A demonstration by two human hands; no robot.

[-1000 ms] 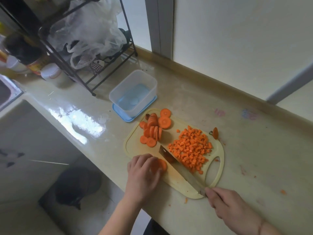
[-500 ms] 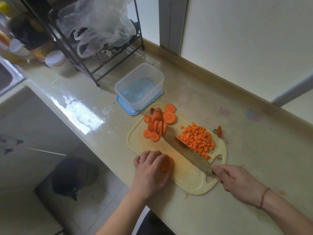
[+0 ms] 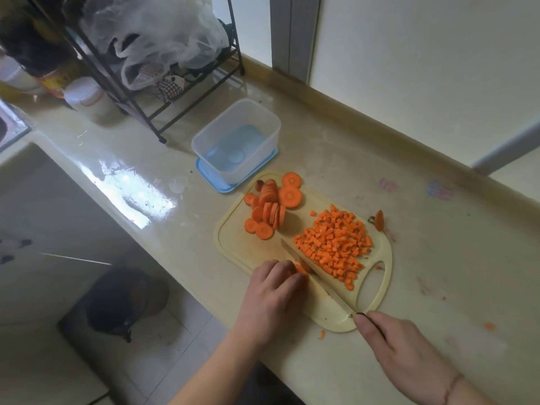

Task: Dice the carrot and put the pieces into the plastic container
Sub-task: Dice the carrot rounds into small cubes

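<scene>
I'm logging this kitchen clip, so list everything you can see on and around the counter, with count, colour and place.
cutting board: one, pale yellow, counter centre
diced carrot: one pile, orange, board's right half
carrot slices: a cluster, orange, board's far left part
carrot end: one, orange, counter off the board's far right edge
knife: one, steel blade, lying across the board's near part
plastic container: one, clear, standing on a blue lid behind the board
wire rack: one, black, far left, holding plastic bags
jar: one, white, beside the rack
left hand: pressing a carrot piece
right hand: gripping the knife handle
</scene>
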